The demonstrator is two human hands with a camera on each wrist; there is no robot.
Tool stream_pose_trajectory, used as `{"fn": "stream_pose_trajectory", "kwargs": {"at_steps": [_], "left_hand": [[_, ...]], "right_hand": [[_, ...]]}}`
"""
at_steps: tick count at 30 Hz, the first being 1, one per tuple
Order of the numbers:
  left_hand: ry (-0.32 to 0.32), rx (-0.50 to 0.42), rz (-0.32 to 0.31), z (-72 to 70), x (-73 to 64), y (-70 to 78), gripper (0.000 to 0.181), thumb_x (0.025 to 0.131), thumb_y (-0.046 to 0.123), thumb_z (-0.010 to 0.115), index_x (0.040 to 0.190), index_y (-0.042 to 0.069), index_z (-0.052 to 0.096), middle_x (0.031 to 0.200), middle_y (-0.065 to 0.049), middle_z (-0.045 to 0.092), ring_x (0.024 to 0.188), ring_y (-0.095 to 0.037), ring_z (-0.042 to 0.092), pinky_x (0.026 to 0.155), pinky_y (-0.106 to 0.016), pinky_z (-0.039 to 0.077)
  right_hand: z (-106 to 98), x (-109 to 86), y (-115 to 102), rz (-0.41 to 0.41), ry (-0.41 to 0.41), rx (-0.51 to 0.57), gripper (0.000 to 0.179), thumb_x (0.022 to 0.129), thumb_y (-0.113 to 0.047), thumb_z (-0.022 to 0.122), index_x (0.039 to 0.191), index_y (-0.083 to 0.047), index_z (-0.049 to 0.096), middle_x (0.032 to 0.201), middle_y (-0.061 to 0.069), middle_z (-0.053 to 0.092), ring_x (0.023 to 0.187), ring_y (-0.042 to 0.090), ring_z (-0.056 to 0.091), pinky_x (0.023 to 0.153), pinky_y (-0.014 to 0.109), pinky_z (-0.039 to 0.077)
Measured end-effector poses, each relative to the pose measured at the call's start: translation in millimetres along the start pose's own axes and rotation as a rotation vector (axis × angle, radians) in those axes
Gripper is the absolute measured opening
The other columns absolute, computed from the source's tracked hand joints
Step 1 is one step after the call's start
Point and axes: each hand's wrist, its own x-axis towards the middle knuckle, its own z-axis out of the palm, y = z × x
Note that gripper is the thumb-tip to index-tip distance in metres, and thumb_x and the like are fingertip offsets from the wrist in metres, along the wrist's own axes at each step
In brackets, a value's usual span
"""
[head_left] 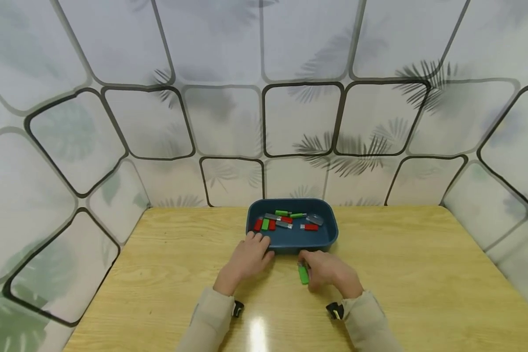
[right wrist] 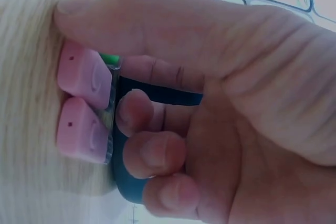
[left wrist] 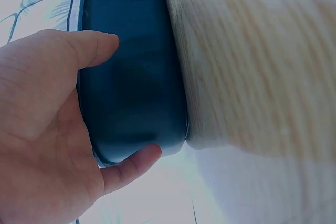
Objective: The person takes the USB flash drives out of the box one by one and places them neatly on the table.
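A dark blue tray [head_left: 286, 243] holds several red, green and grey USB sticks. My left hand [head_left: 249, 254] grips its front left corner; the fingers lie over the rim, and in the left wrist view the thumb [left wrist: 100, 45] is outside the front wall. Just in front of the tray, my right hand [head_left: 327, 270] pinches a green USB stick [head_left: 303, 275] lying on the table. In the right wrist view the thumb [right wrist: 131, 19] covers most of it. Beside it two pinkish-red USB sticks [right wrist: 84, 72] lie side by side, hidden by the hand in the head view.
The tray stands at the back edge of a light wooden table [head_left: 167, 274]. Behind and at both sides hangs a patterned pale curtain or wall [head_left: 229, 122]. Loose USB sticks, such as a red one [head_left: 309, 227], lie on the tray's floor.
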Motion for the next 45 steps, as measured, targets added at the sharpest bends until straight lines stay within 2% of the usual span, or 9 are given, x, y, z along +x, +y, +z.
{"fn": "stream_pose_trajectory", "kwargs": {"at_steps": [3,8,15,22,29,33,40,45], "left_hand": [[-0.001,-0.002,0.003,-0.1,-0.8,0.5,0.021,0.102,0.032,0.055,0.104,0.011,0.057,0.094,-0.005,0.055,0.087,-0.022,0.043,0.068,-0.036,0.044],[0.011,0.006,0.011,-2.1,-0.9,0.9,0.021,0.102,0.031,0.055,0.102,0.011,0.057,0.093,-0.004,0.054,0.087,-0.021,0.042,0.068,-0.035,0.044],[0.0,0.004,0.009,-0.8,-2.3,0.5,0.021,0.102,0.032,0.054,0.102,0.012,0.057,0.093,-0.003,0.054,0.085,-0.02,0.042,0.067,-0.034,0.043],[0.001,0.011,0.004,-1.2,-1.8,0.4,0.021,0.102,0.033,0.055,0.101,0.012,0.057,0.092,-0.004,0.055,0.085,-0.02,0.042,0.067,-0.034,0.043],[-0.007,0.006,-0.005,-1.8,-2.8,1.5,0.022,0.102,0.033,0.055,0.103,0.011,0.058,0.095,-0.005,0.056,0.087,-0.021,0.043,0.07,-0.036,0.045],[0.0,0.003,-0.003,-1.9,-2.7,1.9,0.021,0.102,0.032,0.056,0.101,0.011,0.058,0.092,-0.004,0.055,0.086,-0.021,0.042,0.068,-0.035,0.044],[-0.004,-0.002,-0.002,-2.5,-2.7,2.0,0.02,0.102,0.031,0.056,0.1,0.011,0.056,0.091,-0.004,0.053,0.084,-0.02,0.04,0.066,-0.033,0.042],[-0.005,-0.002,-0.002,-2.1,-2.9,2.0,0.02,0.102,0.031,0.056,0.1,0.011,0.057,0.092,-0.004,0.054,0.085,-0.021,0.041,0.067,-0.034,0.043]], "right_hand": [[-0.4,-0.2,1.6,-0.003,-0.01,0.004,0.052,0.064,0.003,0.077,0.11,-0.013,0.059,0.089,0.003,0.056,0.076,0.019,0.049,0.071,0.038,0.043],[-2.2,-0.1,2.6,0.049,-0.013,-0.02,0.053,0.064,0.0,0.08,0.111,-0.011,0.06,0.097,0.003,0.06,0.08,0.02,0.05,0.077,0.04,0.046],[1.4,2.3,2.8,0.079,0.001,-0.014,0.038,0.072,-0.003,0.079,0.105,-0.011,0.062,0.088,0.001,0.057,0.077,0.019,0.05,0.072,0.038,0.045],[1.5,3.7,1.9,0.081,-0.008,0.015,0.043,0.07,-0.01,0.084,0.107,-0.013,0.063,0.084,0.0,0.056,0.073,0.018,0.051,0.068,0.036,0.042],[2.9,5.4,1.3,0.046,-0.009,0.05,0.039,0.074,-0.01,0.079,0.109,-0.014,0.064,0.073,-0.001,0.054,0.063,0.014,0.048,0.061,0.032,0.036],[3.1,5.2,2.4,0.059,-0.001,0.041,0.037,0.073,-0.01,0.079,0.107,-0.014,0.064,0.073,-0.002,0.054,0.063,0.014,0.048,0.06,0.031,0.037],[2.0,3.6,1.0,0.127,-0.005,0.022,0.038,0.071,-0.013,0.083,0.102,-0.015,0.062,0.076,0.0,0.054,0.067,0.017,0.05,0.062,0.033,0.038],[1.3,2.3,0.0,0.129,-0.002,-0.007,0.037,0.071,-0.014,0.083,0.1,-0.015,0.061,0.076,0.0,0.054,0.067,0.017,0.05,0.062,0.034,0.039]]}}
